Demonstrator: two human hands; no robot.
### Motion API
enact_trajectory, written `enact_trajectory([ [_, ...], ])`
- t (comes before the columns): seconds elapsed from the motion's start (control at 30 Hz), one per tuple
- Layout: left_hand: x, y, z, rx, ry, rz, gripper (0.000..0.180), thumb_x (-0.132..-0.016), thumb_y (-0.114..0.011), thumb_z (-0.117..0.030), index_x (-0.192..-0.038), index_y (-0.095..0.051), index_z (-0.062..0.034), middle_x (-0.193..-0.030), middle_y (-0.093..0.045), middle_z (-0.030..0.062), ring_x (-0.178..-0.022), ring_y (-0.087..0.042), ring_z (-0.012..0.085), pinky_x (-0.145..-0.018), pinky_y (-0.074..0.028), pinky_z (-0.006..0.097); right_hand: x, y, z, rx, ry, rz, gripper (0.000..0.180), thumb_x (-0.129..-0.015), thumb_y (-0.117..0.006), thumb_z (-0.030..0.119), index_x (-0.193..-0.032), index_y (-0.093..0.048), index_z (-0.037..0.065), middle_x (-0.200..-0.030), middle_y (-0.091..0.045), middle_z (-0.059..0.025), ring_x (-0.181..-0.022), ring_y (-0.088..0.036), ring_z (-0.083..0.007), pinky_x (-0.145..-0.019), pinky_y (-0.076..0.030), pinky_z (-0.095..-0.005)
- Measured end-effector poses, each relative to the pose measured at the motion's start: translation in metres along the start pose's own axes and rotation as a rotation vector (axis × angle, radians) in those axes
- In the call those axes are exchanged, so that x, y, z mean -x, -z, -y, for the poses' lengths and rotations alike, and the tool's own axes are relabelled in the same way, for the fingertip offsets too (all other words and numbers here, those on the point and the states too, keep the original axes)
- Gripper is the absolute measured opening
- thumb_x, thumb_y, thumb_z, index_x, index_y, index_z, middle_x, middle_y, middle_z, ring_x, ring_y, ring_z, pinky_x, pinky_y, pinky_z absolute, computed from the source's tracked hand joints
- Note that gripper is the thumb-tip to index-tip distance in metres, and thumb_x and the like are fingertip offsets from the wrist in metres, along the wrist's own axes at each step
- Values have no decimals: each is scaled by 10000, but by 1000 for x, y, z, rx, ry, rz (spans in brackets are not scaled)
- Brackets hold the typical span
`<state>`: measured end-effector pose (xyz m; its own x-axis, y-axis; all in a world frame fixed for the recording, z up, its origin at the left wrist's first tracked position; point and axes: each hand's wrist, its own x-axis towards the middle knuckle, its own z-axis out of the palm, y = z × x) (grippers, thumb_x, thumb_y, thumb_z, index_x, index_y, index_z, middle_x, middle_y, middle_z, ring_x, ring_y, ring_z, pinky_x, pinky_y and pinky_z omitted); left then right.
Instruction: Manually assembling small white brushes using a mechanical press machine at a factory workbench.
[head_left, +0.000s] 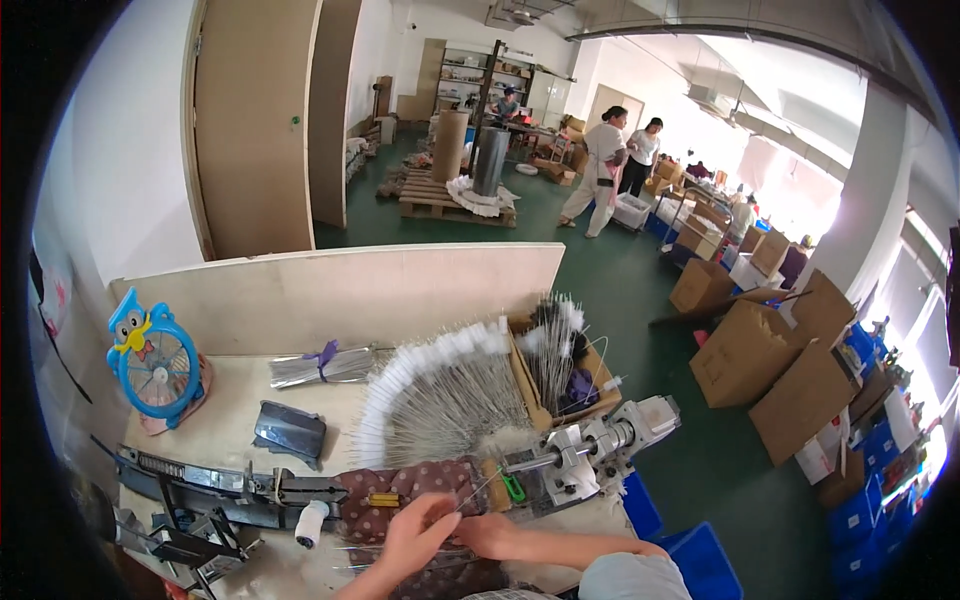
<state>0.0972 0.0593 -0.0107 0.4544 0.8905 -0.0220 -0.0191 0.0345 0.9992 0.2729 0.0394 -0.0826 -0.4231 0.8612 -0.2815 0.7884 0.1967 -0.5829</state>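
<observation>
Wire (481, 491) seen at left hand (418, 535), right hand (488, 537) just beside, over dotted cloth (430, 482).
Grip of both cannot be told; label (853, 521) on blue bin (863, 509) too small to be read.

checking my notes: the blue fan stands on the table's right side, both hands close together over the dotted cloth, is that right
No: the fan stands on the left of the table, as the head view shows; the left hand and right hand are close together over the dotted cloth.
</observation>
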Motion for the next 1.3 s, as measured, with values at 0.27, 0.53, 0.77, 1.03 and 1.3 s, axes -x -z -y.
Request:
enact_trajectory([
  [0.27, -69, -37, 20, -582, -123, 16, 258, -819, -625, -226, -1020, -623, -64, -875, -659, 139, -835, -640, 297, -686, -504, 355, 26, 14, 2, 230, 219, -35, 294, -793, -483, 75, -1070, -576, 109, -1006, -608, -152, -861, -626, -336, -651, -526, -450],
  [0.53, -115, -18, 23, -1234, -519, -118, 150, -773, -632, -204, -880, -667, -104, -866, -638, 84, -800, -624, 290, -652, -500, 393, 30, 24, 13, 160, 44, 8, 269, -812, -431, 44, -1059, -536, 35, -1000, -556, -190, -833, -602, -401, -680, -510, -481],
  [0.77, -16, -2, -20, -945, -690, -256, 249, -683, -704, -81, -927, -661, -65, -934, -631, 82, -867, -615, 281, -753, -506, 374, 46, 35, 3, 162, -3, 3, 194, -813, -453, 82, -983, -498, -1, -949, -540, -209, -847, -590, -389, -683, -499, -459],
  [1.03, 80, 38, 3, -840, -353, -613, 165, -714, -641, 17, -877, -647, -10, -864, -647, 130, -802, -621, 303, -731, -498, 358, 66, 145, 12, 534, 83, -694, 230, -708, -539, 23, -934, -558, 62, -767, -501, -82, -652, -580, -254, -564, -469, -346],
  [1.3, 101, 54, 42, -360, -55, -693, 118, -804, -623, -31, -905, -658, 18, -818, -656, 119, -743, -632, 161, -682, -498, 266, -2, 156, -6, 120, -28, -512, 161, -813, -624, 221, -927, -699, 136, -881, -668, -94, -770, -627, -305, -678, -499, -381],
])
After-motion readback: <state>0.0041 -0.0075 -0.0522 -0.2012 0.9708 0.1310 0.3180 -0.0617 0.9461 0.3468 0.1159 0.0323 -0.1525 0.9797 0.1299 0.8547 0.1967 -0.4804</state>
